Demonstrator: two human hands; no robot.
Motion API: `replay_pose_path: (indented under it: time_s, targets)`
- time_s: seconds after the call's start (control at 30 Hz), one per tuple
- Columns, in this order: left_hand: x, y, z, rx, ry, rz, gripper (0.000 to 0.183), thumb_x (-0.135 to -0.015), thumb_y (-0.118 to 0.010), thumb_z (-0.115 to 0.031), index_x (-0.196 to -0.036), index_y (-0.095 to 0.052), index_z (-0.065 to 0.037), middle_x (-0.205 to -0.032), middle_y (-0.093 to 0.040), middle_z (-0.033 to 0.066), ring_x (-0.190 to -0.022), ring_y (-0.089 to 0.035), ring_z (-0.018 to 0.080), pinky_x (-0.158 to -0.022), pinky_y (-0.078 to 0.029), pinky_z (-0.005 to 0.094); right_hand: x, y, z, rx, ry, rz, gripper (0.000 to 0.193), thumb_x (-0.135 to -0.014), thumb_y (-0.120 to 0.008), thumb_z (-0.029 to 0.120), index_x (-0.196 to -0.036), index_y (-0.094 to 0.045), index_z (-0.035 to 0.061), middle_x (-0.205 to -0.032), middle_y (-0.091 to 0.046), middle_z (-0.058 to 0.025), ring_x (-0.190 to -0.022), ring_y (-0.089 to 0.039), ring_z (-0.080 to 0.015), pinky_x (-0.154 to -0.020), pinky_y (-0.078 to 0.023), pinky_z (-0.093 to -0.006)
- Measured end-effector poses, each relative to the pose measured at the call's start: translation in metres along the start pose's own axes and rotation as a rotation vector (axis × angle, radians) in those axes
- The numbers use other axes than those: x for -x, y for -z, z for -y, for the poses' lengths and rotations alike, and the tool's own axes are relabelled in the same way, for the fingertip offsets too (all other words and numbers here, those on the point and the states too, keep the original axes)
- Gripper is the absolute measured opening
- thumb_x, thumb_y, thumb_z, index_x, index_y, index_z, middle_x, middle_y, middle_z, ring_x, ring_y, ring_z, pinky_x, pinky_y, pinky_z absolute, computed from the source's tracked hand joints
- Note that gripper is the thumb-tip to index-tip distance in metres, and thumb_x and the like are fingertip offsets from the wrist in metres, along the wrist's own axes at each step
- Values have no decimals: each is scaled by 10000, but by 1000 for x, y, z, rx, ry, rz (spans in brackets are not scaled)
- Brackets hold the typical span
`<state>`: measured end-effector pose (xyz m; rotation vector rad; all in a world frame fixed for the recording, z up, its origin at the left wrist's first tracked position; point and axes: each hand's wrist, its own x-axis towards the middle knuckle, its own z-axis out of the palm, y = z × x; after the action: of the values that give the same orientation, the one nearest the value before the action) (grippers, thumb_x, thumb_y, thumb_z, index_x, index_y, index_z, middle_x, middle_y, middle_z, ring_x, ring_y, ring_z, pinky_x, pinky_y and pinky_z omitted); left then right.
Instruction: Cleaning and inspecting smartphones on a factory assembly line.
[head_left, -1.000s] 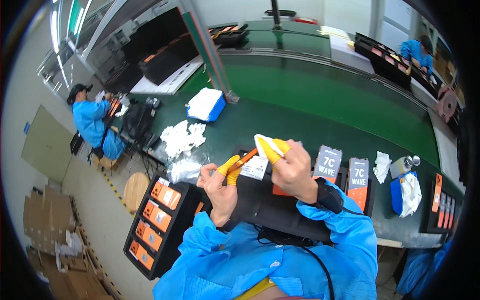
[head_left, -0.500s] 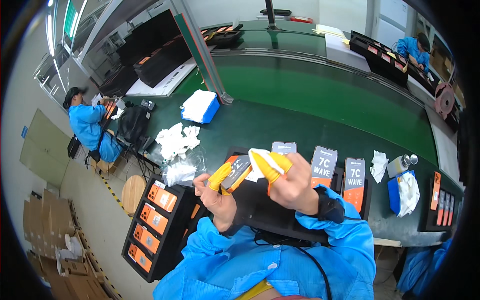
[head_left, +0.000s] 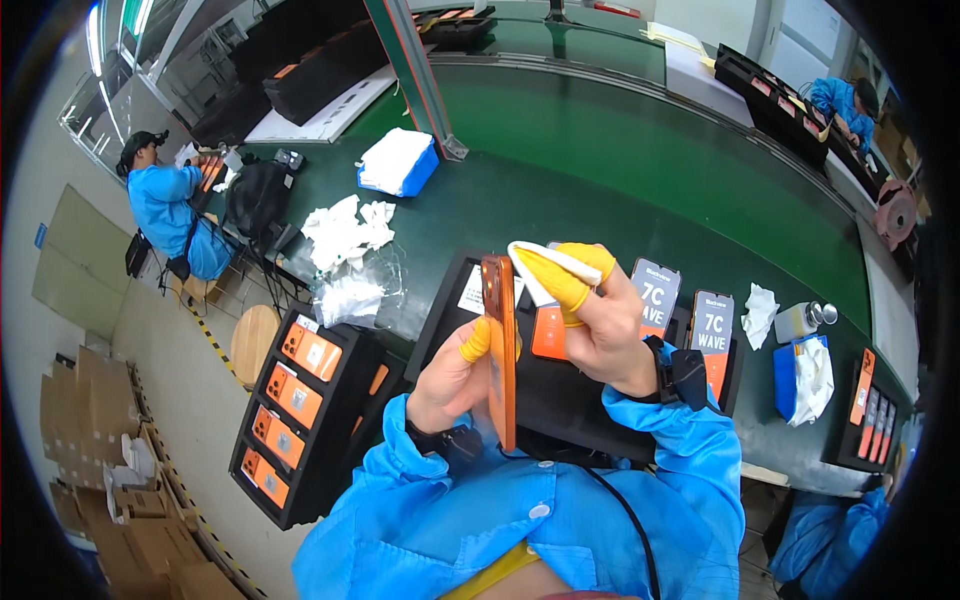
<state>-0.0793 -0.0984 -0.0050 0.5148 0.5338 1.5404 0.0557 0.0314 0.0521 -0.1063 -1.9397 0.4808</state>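
Centre frame, I'm watching left hand (head_left: 450,382) clasping orange phone (head_left: 509,385), right hand (head_left: 608,335) pinching white cloth (head_left: 531,284); hard cloth pressure could be jarring the phone loose.

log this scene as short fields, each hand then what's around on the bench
left hand: grips orange phone, seen edge-on
right hand: pinches white cloth near phone's top end; contact unclear
finger covers: yellow, both hands
bench: black tray, crumpled white wipes, two blue boxes
lower left: black tray stack bearing orange handsets
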Motion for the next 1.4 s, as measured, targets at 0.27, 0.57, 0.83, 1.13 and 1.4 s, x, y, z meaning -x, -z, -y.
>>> replay_pose_path:
  time_s: [0.27, 0.57, 0.83, 1.13, 1.4]
  targets:
    - [1, 20, -2, 207, -41, -33, 324, -946, -471, -212, -1208, -511, -25, -1163, -575, 120, -1031, -576, 197, -820, -508, 364, 18, -19, 14, 5, 317, 122, 481, -471, -624, 89, -945, -687, 41, -956, -618, -105, -661, -558, -230, -527, -442, -327]
    - [1, 18, 5, 138, 30, -102, 337, -925, -534, -283, -1170, -548, -52, -1040, -603, 84, -915, -552, 171, -797, -452, 310, 19, -27, -4, -13, 303, 39, 449, -513, -648, 58, -961, -691, 51, -935, -635, -91, -668, -570, -230, -511, -427, -348]
    - [-15, 11, 3, 237, 74, -136, 304, -930, -508, -293, -1117, -572, -62, -975, -604, 55, -909, -539, 173, -804, -415, 313, 12, -28, -9, -13, 83, 17, 447, -586, -603, -40, -1021, -679, 33, -933, -632, -128, -687, -576, -288, -580, -463, -371]
    - [-19, 17, -17, 382, -51, -26, 309, -946, -496, -336, -1118, -540, -84, -845, -560, 22, -766, -501, 154, -700, -481, 338, 28, -29, 12, -162, 417, 181, 461, -481, -614, 105, -931, -705, 62, -941, -639, -105, -678, -571, -239, -537, -439, -336]
    - [-5, -7, 0, 202, 136, -95, 253, -918, -540, -253, -1067, -597, -56, -921, -578, 56, -781, -502, 179, -796, -423, 331, 6, -19, -29, 93, 16, -122, 446, -583, -584, -93, -1008, -679, 7, -952, -626, -164, -728, -590, -302, -615, -488, -353]
